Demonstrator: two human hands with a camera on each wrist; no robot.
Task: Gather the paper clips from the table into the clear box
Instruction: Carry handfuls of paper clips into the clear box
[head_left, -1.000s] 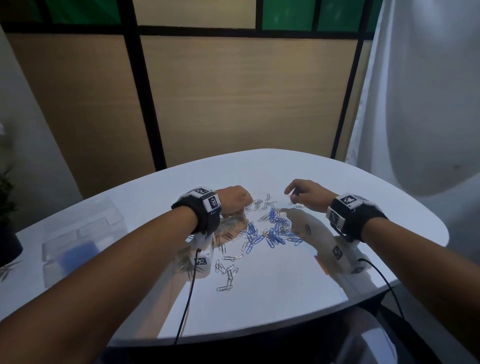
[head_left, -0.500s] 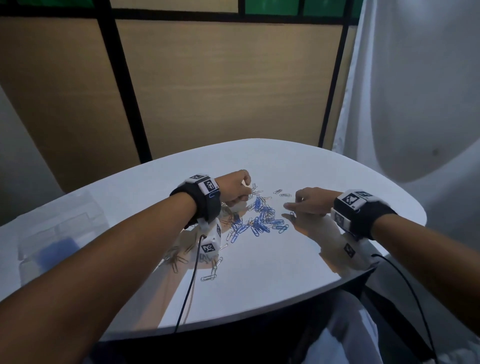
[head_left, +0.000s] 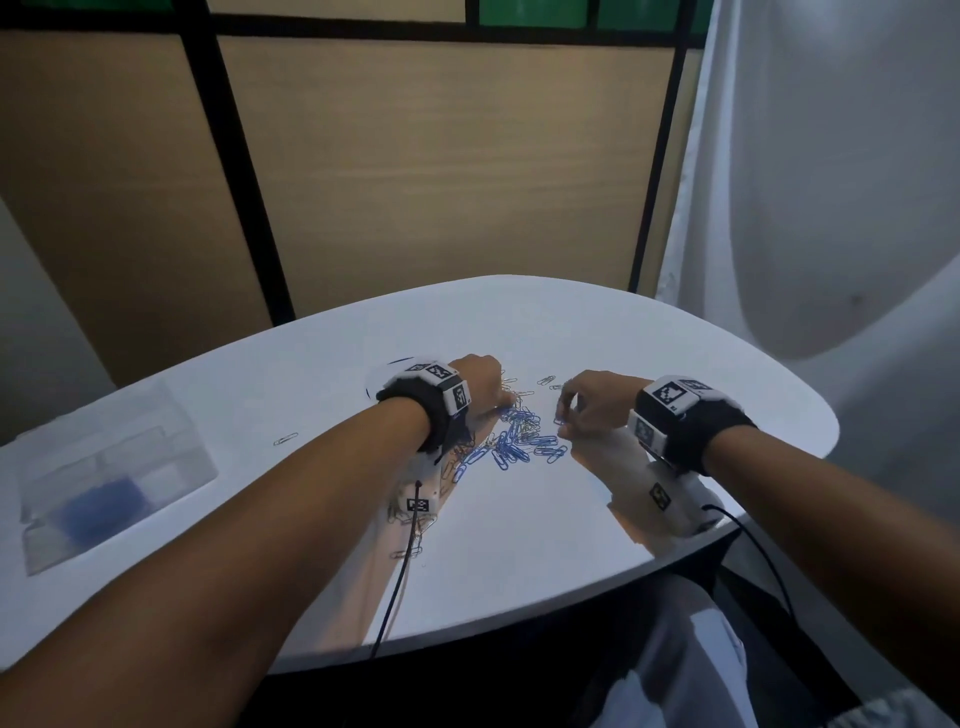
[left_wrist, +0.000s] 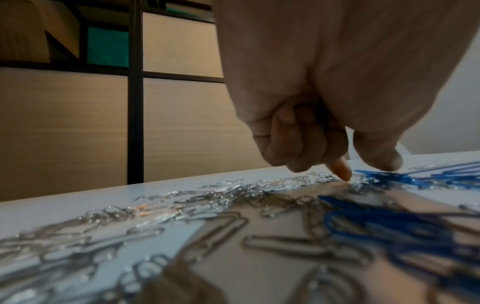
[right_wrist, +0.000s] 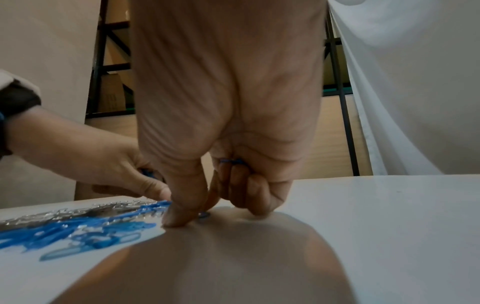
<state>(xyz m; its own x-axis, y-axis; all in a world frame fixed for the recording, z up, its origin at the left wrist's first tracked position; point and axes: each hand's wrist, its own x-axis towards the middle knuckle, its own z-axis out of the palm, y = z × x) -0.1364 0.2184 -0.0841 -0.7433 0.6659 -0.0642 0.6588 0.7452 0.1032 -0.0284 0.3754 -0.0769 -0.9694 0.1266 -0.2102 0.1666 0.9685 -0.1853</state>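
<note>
A heap of blue and silver paper clips lies mid-table between my hands. My left hand is at the heap's far left edge. Its fingers curl round blue clips in the palm, while its forefinger tip touches the table among silver clips. My right hand is at the heap's right edge. It pinches a blue clip between thumb and forefinger and keeps more blue clips under its curled fingers. The clear box lies far left and holds blue clips.
One silver clip lies alone between box and heap. Two more sit beyond the heap, and others lie under my left wrist. The white table's front edge is close; a white curtain hangs at the right.
My right hand has closed in on the heap's right edge and pinched a blue clip. My left hand has stayed at the heap's far left. My view has shifted slightly.
</note>
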